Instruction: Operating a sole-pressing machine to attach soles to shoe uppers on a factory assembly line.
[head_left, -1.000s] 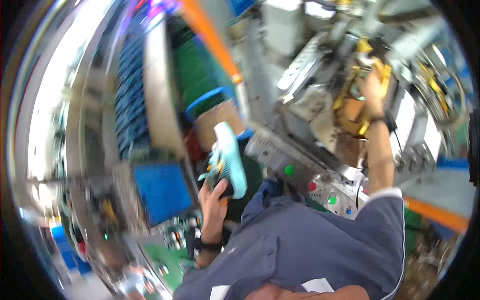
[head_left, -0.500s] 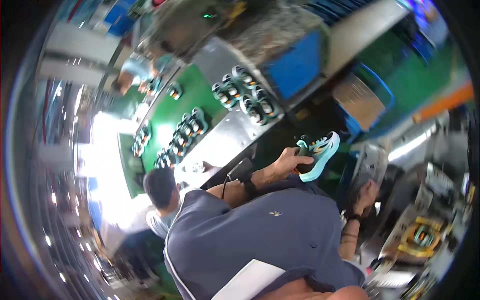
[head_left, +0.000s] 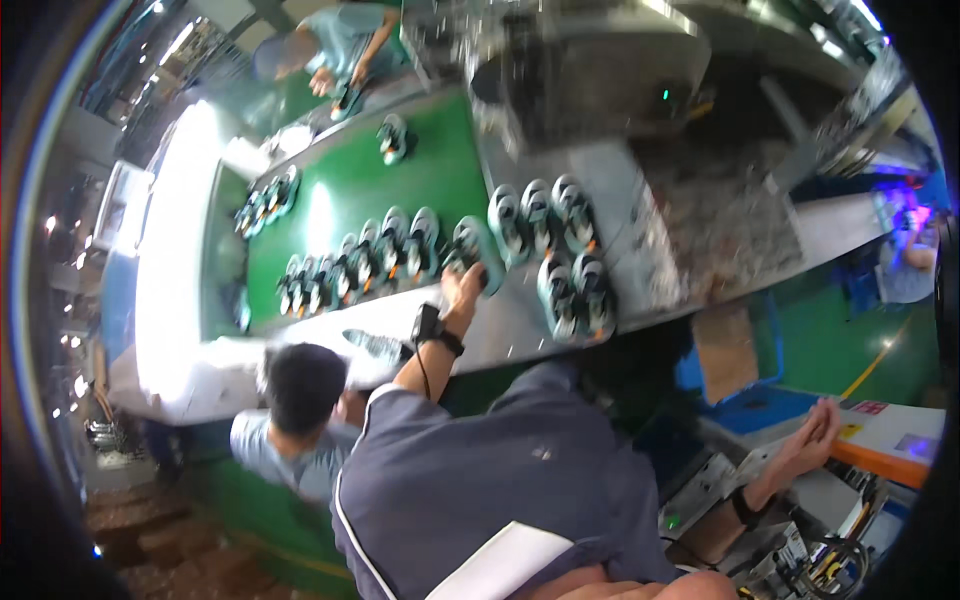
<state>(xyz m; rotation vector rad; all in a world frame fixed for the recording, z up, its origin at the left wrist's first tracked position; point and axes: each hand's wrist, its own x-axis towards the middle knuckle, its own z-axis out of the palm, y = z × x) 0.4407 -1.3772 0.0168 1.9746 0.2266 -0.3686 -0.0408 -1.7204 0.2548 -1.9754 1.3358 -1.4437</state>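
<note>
My left hand, with a dark band and a small black device at its wrist, is closed on the heel end of a sneaker. That sneaker is at the right end of a row of similar sneakers on the green belt surface. Whether its sole rests on the surface I cannot tell. Just right of it, several more sneakers sit in two groups on the metal table top. Far to the right, my right hand is held out with its fingers stretched, holding nothing, near a white panel with an orange edge.
A co-worker sits close on my left, beside a loose shoe part. Another person handles a shoe across the belt. A bulky grey machine stands beyond the table. A cardboard piece leans at the right.
My left hand has carried the sneaker leftward from in front of my body onto the belt's row. My right hand has moved out from the machine at my right. The view has turned.
</note>
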